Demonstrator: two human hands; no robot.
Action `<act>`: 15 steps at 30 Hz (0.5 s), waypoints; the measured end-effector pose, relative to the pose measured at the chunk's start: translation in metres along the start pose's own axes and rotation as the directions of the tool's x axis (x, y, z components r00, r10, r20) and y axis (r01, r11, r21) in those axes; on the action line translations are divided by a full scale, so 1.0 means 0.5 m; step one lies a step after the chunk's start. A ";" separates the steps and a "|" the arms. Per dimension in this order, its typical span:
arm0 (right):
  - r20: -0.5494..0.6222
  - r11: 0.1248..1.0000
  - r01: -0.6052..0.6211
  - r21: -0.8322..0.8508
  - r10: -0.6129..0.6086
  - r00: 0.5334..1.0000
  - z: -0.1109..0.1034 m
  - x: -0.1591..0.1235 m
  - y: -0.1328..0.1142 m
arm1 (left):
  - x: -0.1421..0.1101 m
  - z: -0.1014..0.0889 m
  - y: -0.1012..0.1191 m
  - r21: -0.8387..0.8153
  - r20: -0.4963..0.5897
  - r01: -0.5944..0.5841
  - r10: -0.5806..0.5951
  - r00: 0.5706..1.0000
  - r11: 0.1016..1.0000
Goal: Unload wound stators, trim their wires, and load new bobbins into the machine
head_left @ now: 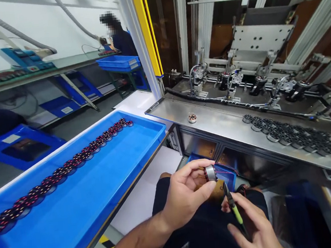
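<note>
My left hand pinches a small round wound stator between thumb and fingers, thin red wires trailing from it to the right. Just below it, my right hand grips a slim tool with a yellow-green handle; its dark tip points up toward the stator. Both hands sit over my lap, in front of a small blue bin.
A blue tray at left carries a long row of wound stators. On the steel bench lie one single stator, several dark stators and machine fixtures. Another person works at a far table.
</note>
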State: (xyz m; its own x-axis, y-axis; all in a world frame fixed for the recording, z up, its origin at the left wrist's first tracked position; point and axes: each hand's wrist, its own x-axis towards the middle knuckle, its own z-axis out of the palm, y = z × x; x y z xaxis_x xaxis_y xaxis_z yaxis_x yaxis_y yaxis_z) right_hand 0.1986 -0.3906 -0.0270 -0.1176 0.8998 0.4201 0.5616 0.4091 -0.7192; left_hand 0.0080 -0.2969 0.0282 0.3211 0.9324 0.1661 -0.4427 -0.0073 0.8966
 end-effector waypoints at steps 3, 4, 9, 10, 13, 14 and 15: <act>-0.006 0.996 0.072 -0.057 -0.073 0.997 -0.010 0.015 -0.004 | -0.003 0.008 0.000 -0.004 0.011 0.000 0.000 1.000 1.000; -0.002 0.994 0.088 -0.065 -0.088 0.996 -0.012 0.019 -0.005 | -0.004 0.009 0.000 -0.004 0.010 0.001 -0.001 1.000 1.000; 0.007 0.987 0.132 -0.087 -0.132 0.991 -0.008 0.031 -0.006 | -0.008 0.008 0.004 -0.008 0.009 -0.001 0.001 1.000 1.000; 0.001 0.986 0.139 -0.086 -0.140 0.990 -0.007 0.033 -0.007 | -0.009 0.007 0.004 -0.007 0.008 0.001 -0.001 1.000 1.000; -0.021 0.985 0.151 -0.081 -0.153 0.988 -0.006 0.039 -0.014 | -0.010 0.005 0.003 0.001 0.004 0.016 -0.016 1.000 1.000; -0.024 0.985 0.151 -0.080 -0.153 0.988 -0.007 0.041 -0.017 | -0.010 0.005 0.003 0.003 0.001 0.020 -0.020 1.000 1.000; -0.026 0.986 0.148 -0.078 -0.150 0.988 -0.008 0.043 -0.019 | -0.010 0.005 0.003 0.005 0.000 0.022 -0.022 1.000 1.000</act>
State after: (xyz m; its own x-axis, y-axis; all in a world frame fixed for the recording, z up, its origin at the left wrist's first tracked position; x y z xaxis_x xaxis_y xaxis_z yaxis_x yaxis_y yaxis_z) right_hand 0.1938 -0.3757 -0.0090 -0.1797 0.8239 0.5374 0.5998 0.5248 -0.6040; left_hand 0.0081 -0.3025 0.0297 0.3304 0.9324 0.1465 -0.4317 0.0113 0.9019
